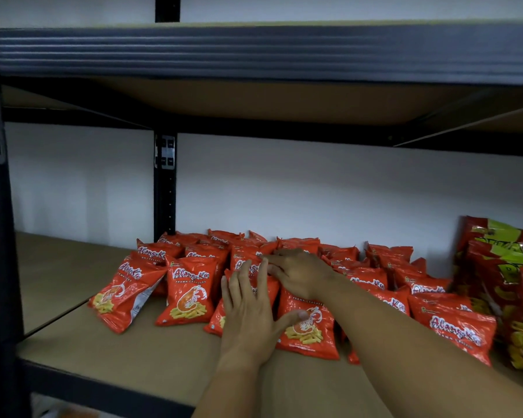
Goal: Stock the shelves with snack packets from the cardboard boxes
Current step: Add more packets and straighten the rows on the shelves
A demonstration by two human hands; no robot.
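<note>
Reaching forward from the lower edge of the view with both bare forearms, over the brown board of the middle shelf (163, 354) and into the cluster of red prawn cracker packets (191, 292) standing and leaning along its rear and centre. Laying the left hand (249, 312) palm-down on a front-row packet (218, 319), fingers extended, slightly spread and pointing toward the back wall (314, 188), thumb stretched out to the right and touching the face of the neighbouring packet (310, 327); not curling around anything, so resting flat rather than gripping. Crossing the right forearm in diagonally from the lower right, placing the right hand (296, 274) just beyond and partly above the left fingertips, knuckles up, fingers bent downward onto the top edge of a packet in the second row (248, 260); whether pinching that edge or only pressing on it, cannot tell, fingertips being hidden behind the left hand. Leaning at the left end of the group, one packet (124, 297) tilting outward with its silver side seam showing. Standing at the far right of the same shelf, larger red and yellow snack bags (507, 282), touching the nearest prawn cracker packets. Spanning overhead, the dark steel beam of the upper shelf (254, 52).
</note>
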